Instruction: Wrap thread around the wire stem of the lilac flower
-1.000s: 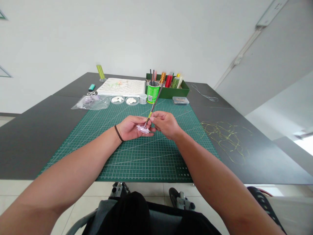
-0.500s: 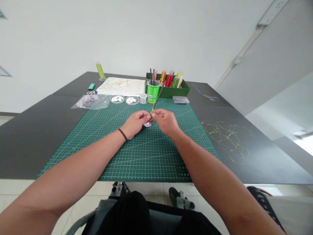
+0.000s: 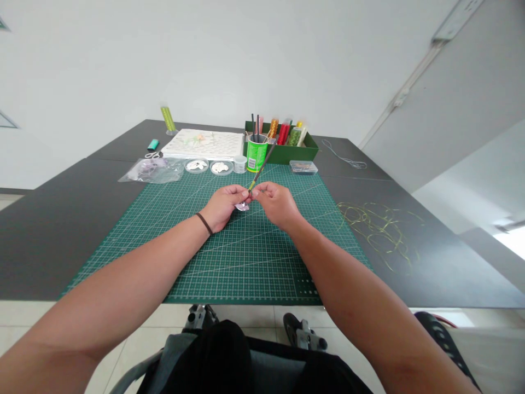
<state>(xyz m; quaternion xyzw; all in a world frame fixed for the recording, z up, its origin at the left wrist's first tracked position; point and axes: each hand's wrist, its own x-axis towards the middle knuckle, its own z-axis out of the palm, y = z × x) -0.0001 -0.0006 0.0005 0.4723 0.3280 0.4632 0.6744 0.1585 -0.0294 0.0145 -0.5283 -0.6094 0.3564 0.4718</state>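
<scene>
A thin dark stick [image 3: 266,158] slants up and away over the cutting mat, with a yellow-green wrapping [image 3: 252,185] near its lower end. My left hand [image 3: 223,207] pinches that lower end between thumb and fingers. Below those fingertips a shiny pale lilac piece [image 3: 242,207] sticks out, partly hidden. My right hand [image 3: 279,205] is closed in a pinch right beside the wrapping, its fingertips almost meeting the left ones. What lies between the right fingertips is too small to make out.
Behind the hands stand a green can [image 3: 256,156] with dark sticks, a green box [image 3: 283,156] of coloured rolls, and dishes of white pieces [image 3: 221,168]. Tangled yellow-green thread [image 3: 379,227] lies at right. A plastic bag [image 3: 151,169] and scissors [image 3: 152,155] are at left.
The stick's lower end and the lilac piece have shifted slightly left and down with my left hand. My right hand keeps its pinch close by.
</scene>
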